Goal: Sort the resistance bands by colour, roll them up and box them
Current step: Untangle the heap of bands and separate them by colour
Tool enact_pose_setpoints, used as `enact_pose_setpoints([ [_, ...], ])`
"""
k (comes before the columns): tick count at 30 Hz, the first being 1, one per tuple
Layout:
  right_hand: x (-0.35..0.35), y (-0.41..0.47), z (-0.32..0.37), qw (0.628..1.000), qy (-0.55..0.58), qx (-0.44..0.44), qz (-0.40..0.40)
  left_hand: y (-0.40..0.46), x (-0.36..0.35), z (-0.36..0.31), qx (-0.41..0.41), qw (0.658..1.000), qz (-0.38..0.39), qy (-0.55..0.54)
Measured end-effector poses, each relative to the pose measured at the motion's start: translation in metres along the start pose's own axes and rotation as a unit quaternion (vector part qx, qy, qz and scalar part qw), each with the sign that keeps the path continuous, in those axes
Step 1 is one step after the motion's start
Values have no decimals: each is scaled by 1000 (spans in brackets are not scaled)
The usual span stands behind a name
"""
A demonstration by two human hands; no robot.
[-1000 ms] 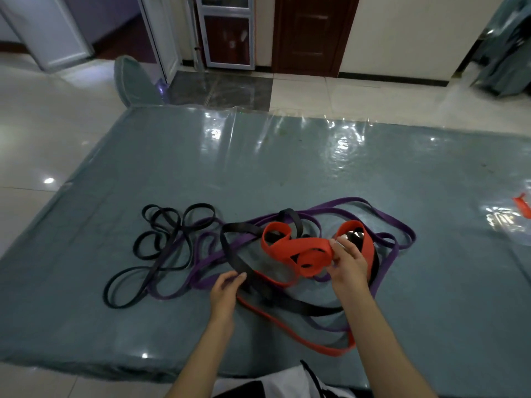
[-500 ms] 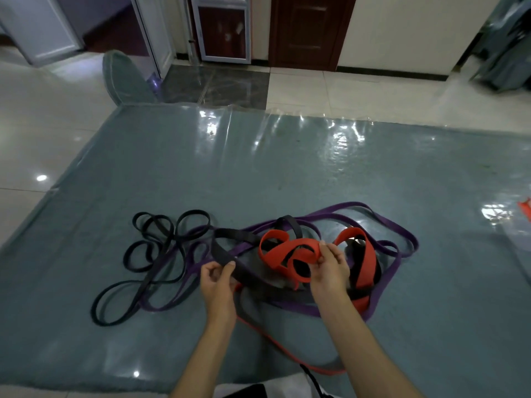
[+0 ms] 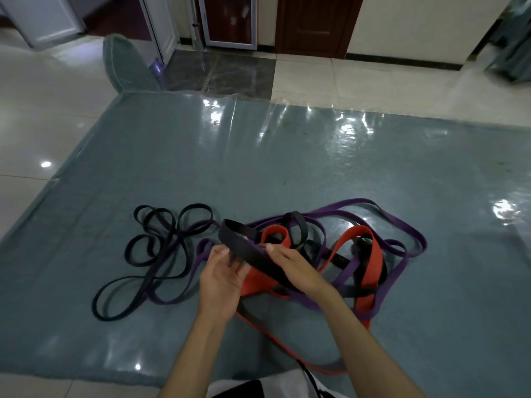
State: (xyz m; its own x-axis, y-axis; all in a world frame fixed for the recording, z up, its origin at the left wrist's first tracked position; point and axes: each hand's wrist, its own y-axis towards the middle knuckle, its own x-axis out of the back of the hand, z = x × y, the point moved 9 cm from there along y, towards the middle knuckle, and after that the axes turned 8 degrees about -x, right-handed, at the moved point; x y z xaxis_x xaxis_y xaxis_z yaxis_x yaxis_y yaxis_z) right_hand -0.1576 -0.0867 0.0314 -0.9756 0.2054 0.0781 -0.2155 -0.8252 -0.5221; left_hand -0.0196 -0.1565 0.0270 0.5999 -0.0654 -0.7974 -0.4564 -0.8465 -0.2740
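A tangle of resistance bands lies on the blue-grey mat point(image 3: 287, 168). A wide black band point(image 3: 244, 245) is lifted off the pile between both hands. My left hand point(image 3: 221, 280) holds it from below with curled fingers. My right hand point(image 3: 296, 268) grips it from above, fingers over the strap. A wide red band point(image 3: 370, 254) loops under and to the right of my hands. Purple bands point(image 3: 402, 222) curve round the pile's right side. Thin black bands point(image 3: 155, 242) lie coiled at the left, apart from my hands.
The mat is covered in shiny clear plastic and ends at tiled floor point(image 3: 43, 124) on the left and back. A folded mat corner point(image 3: 123, 64) stands at the back left. Doors point(image 3: 313, 24) line the far wall. No box is in view.
My right hand let go of the red band and moved left onto the wide black band. My left hand rose from the mat and took the same band. The band is lifted.
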Motion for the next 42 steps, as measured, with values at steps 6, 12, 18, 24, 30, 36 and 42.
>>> enact_pose_setpoints([
  [6, 19, -14, -6, 981, -186, -2, 50, 17, -14, -17, -65, 995, 32, 74],
  [12, 122, -33, -23, 879, -398, -18, -264, 48, -28, -38, -185, 845, 99, 492],
  [18, 175, -57, -27, 830, -351, -170, -399, 55, -32, -1, -218, 675, 177, 683],
  [24, 197, -48, -1, 858, -223, -10, -463, 56, -11, 48, -127, 584, 187, 779],
  [30, 182, -20, -22, 927, -252, 49, -273, 38, 53, 104, 89, 519, 221, 821],
  [36, 181, -45, -107, 928, -203, -53, -308, 15, 58, 114, 50, 440, 278, 852],
  [42, 152, -82, -185, 852, -199, -251, -415, -19, 43, 106, 112, 542, 368, 747],
])
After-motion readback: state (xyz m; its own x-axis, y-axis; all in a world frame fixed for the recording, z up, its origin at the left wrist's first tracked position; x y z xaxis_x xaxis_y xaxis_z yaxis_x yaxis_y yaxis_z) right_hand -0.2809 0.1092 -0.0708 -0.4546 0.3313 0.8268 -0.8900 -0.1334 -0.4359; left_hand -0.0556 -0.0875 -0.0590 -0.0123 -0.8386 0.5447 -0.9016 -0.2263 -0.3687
